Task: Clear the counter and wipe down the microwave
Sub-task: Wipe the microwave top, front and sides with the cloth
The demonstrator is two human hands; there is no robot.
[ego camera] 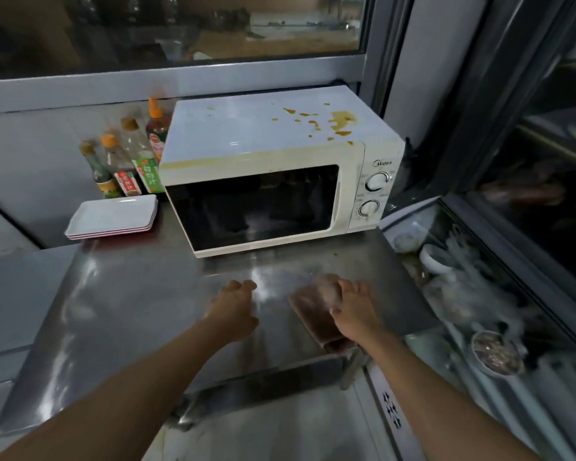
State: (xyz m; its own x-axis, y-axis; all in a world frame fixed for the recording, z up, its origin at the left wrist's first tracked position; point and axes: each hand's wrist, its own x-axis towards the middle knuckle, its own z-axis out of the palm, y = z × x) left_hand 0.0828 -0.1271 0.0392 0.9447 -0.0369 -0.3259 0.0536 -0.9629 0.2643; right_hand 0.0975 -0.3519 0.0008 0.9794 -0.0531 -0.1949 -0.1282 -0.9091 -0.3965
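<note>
A white microwave (266, 151) stands at the back of the steel counter (140, 311), door closed, with orange-brown sauce stains on the right part of its top. A brown cloth (313, 314) lies on the counter in front of it. My right hand (353, 307) rests on the cloth's right side, fingers spread over it. My left hand (236, 307) hovers or rests on the bare counter just left of the cloth, fingers loosely curled, holding nothing.
Left of the microwave sit a stack of white rectangular plates (113, 216) and several sauce bottles (130, 161) against the wall. To the right, below the counter edge, a sink area holds bowls and dishes (453, 281). A window runs behind.
</note>
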